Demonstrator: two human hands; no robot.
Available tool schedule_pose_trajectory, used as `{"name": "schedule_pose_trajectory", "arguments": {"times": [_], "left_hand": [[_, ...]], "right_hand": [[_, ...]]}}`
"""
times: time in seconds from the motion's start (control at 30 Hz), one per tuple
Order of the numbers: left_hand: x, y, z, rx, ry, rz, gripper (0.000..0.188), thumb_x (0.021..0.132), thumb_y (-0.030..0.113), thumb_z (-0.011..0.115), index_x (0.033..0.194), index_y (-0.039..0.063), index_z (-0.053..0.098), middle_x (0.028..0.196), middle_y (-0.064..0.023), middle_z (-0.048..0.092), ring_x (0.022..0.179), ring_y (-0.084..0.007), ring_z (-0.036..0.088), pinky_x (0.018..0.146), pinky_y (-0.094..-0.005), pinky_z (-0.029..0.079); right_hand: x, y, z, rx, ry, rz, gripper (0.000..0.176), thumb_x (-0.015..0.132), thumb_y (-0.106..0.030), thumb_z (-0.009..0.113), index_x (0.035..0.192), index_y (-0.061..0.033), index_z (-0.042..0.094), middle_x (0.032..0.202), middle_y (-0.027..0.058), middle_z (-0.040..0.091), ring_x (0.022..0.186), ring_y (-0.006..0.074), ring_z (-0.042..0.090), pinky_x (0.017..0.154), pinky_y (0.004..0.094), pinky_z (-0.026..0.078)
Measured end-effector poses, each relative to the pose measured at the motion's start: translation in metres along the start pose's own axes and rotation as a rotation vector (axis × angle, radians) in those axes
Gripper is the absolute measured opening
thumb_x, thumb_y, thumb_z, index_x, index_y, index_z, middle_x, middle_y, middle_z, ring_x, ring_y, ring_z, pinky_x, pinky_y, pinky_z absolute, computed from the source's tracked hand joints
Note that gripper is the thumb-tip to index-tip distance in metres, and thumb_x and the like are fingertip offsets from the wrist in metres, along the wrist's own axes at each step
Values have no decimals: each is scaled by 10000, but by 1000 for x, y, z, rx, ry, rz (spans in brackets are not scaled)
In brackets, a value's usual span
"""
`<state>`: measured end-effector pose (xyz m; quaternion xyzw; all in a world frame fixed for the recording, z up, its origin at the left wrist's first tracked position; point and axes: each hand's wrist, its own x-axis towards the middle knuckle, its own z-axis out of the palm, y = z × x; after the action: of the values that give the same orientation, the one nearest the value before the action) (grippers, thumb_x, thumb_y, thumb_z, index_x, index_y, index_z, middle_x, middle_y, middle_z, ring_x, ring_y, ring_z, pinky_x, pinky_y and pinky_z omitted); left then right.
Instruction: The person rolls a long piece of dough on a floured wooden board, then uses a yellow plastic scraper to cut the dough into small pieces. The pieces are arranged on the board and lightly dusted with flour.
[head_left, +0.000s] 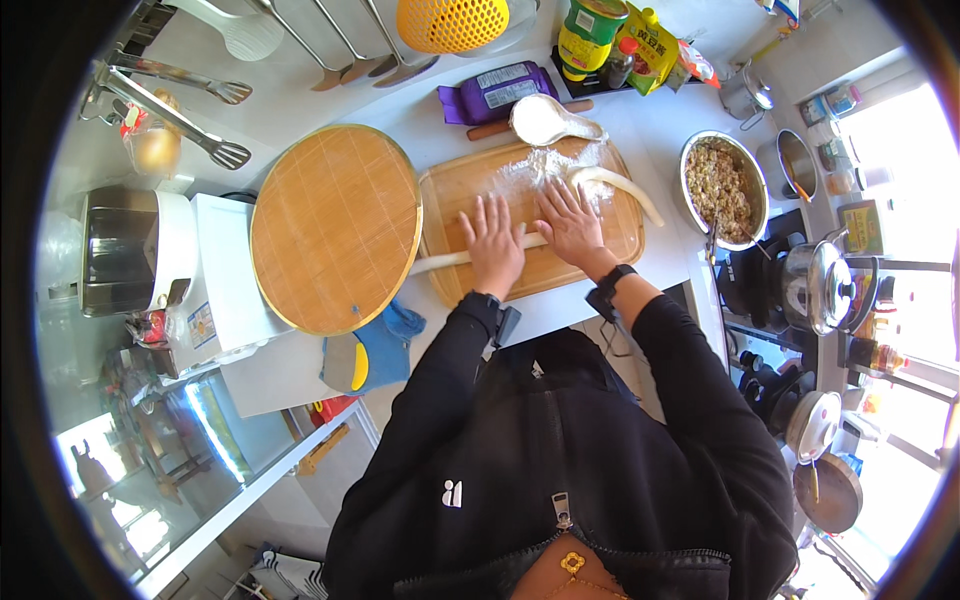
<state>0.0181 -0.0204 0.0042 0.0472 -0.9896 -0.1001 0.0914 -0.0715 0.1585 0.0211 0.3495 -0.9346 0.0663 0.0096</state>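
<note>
My left hand (495, 244) lies palm down on a rope of white dough (442, 262), fingers spread. Beside it, my right hand (571, 225) presses flat on the same rope farther right, its fingers slightly apart. Part of the rope shows between the hands, and its left end runs off the wooden cutting board (448, 199) toward a round wooden board. A second, curved dough rope (628, 184) lies beyond my right hand, with one end past the board's right edge. Loose flour (541, 166) is scattered near the board's far edge. A white scoop (541, 120) holding flour rests there.
The round wooden board (337, 225) stands left. Behind the cutting board are a wooden rolling pin (489, 131) and a purple packet (495, 94). A metal bowl (685, 196) of minced filling stands right, near a stove with a lidded pot (816, 289). A blue cloth (390, 341) hangs at the counter's front.
</note>
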Motion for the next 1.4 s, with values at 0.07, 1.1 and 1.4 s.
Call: {"name": "schedule_pose_trajectory", "arguments": {"times": [0.07,1.1,1.4], "left_hand": [[4,-7,-5,-14,92,13,613,1091,378,504,1619,70,463,1654,-179,474,1606,-394,290,1303,-652,89],[12,-23,-27,-396,-71,211,617,923,197,781,1505,102,598,1629,-186,492,1547,-437,373,1279,-560,302],[-24,-62,-30,-233,-12,391,357,754,215,888,1031,114,687,1019,-52,661,1101,-295,635,1174,-549,406]], "right_hand": [[-3,5,-3,-50,34,-43,635,1102,-489,462,1642,-156,437,1739,93,364,1594,295,350,1328,545,187],[-16,-3,-14,478,-129,404,681,996,-276,655,1579,-42,391,1226,265,702,965,453,730,829,567,577],[-32,99,-23,149,93,413,562,854,-216,814,1398,-199,672,1321,151,585,1220,393,577,1010,502,526]]}}
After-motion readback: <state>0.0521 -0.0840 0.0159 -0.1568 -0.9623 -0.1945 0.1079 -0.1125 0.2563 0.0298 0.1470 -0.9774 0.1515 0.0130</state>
